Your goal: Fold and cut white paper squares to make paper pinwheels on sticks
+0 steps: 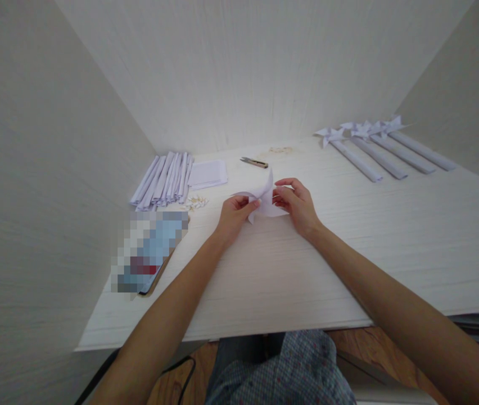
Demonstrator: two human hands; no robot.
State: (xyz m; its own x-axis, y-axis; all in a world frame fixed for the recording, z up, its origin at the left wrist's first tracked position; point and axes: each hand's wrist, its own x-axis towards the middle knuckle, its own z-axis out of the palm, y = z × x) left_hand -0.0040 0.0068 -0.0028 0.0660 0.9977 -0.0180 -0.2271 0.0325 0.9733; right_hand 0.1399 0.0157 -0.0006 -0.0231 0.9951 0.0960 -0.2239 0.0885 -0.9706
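Both hands, left hand [234, 214] and right hand [296, 203], pinched a folded white paper piece [265, 199] with closed fingertips near the worktop [349, 253] centre. Paper rolls [162, 180] lay toward the rear left corner (finished pinwheels [374, 147] toward the rear right).

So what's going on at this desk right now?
A person is seated at a white desk, holding a sheet of white paper between both hands. The left hand pinches its left side and the right hand its right, with the paper bent upward. Four finished paper pinwheels lie at the far right, a bundle of rolled paper sticks at the far left, and small snips lie behind the hands.
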